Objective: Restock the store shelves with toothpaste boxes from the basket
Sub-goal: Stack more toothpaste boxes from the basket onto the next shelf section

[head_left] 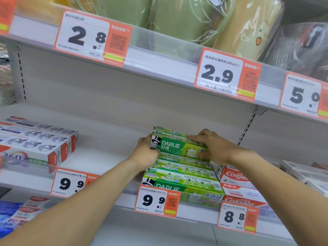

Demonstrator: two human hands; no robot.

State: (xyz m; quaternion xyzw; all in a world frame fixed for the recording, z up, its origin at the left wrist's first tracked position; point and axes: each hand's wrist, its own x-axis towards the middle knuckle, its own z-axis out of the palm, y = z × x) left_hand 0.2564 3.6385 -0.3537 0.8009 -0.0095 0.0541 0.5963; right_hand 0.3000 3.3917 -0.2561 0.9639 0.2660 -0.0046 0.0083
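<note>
I have both hands on a green Darlie box [177,145] on the middle shelf [110,157]. It sits on top of the green stack [182,176], with more green boxes just behind it. My left hand [148,150] curls around the left end of the box, by the man in the hat. My right hand [213,146] lies over the right part, with its fingers [195,138] stretched along the top edge and pressing on it. I cannot see the thumb, so I cannot tell if it pinches underneath.

I think the step now is to set this box down neat and square. To do it well, I would keep the box flat and not tip it. I would line its front face up with the box below, so the name shows to shoppers. I would slide it slowly, because the stack is tall and could slip forward off the shelf edge.

The red Colgate boxes [236,176] sit right beside the green stack on the right, under my right wrist. I should lift that wrist clear so I do not bump them. The white boxes [40,144] on the left are well apart. The 9.9 price tag [157,200] sits right below the stack, so this looks like the right spot. The basket is not in view.
</note>
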